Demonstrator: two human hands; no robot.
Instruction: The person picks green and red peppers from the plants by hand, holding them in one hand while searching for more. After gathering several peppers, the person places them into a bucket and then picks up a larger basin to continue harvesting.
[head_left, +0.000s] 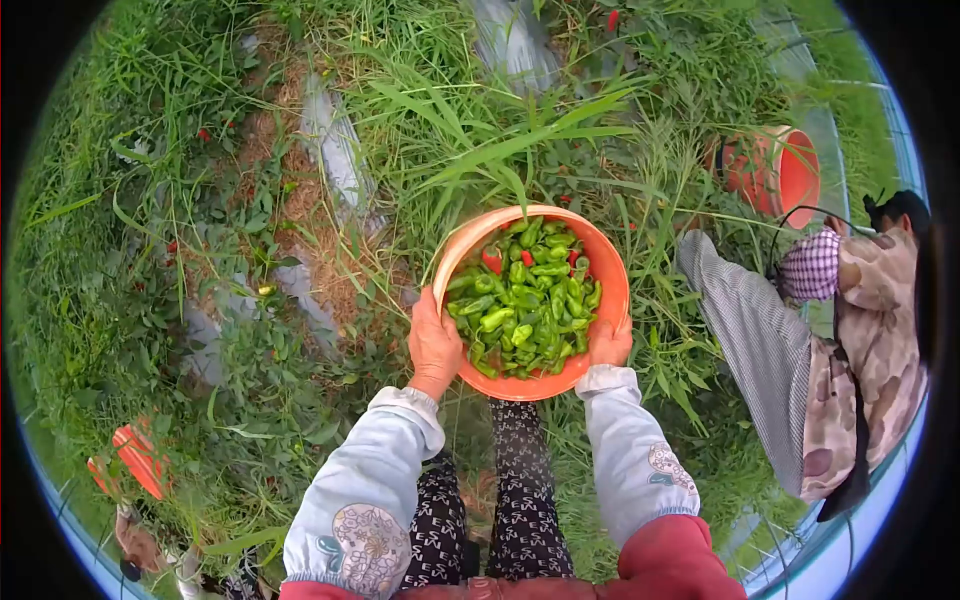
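Note:
An orange bucket is held out in front of my body, its round mouth facing up toward me. Inside lie many green peppers, with a few red ones among them. My left hand is closed on the bucket's left side, thumb near the rim. On the lower right side, my right hand grips the same bucket. The undersides of both hands' fingers are hidden behind the bucket wall. Pale sleeve covers reach down to both wrists.
Tall grass and pepper plants surround me, with strips of plastic sheeting on the ground. At right, another person bends beside an orange bucket. Lower left, part of another person shows near an orange container.

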